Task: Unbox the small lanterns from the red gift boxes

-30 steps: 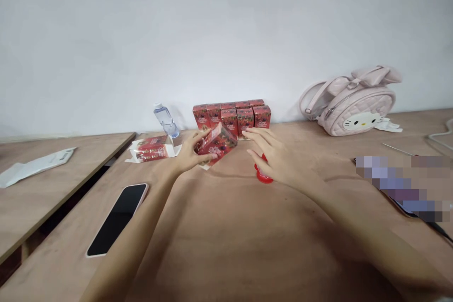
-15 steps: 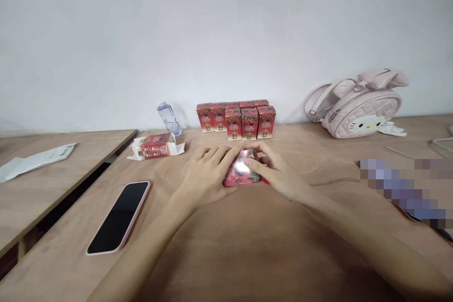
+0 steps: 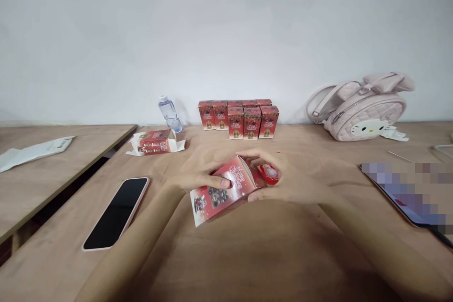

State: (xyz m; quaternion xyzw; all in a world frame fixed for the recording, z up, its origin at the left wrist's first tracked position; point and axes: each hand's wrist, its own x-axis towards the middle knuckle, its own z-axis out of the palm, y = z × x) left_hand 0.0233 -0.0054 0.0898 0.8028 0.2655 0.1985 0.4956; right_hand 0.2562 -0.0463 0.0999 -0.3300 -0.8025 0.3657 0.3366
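Red box (image 3: pixel 221 193) in both grips, phone (image 3: pixel 116 213) left, box row (image 3: pixel 240 118) behind.

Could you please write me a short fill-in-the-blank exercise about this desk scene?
1. The left hand holds a red ____ printed with Christmas designs.
2. The phone lies screen-up, with its screen ____.
3. Beside the wall stands a pink ____ with a cat face.

Missing words: carton; dark; backpack

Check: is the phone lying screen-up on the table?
Yes, the phone lies flat on the table, its dark screen facing up, left of the left hand.
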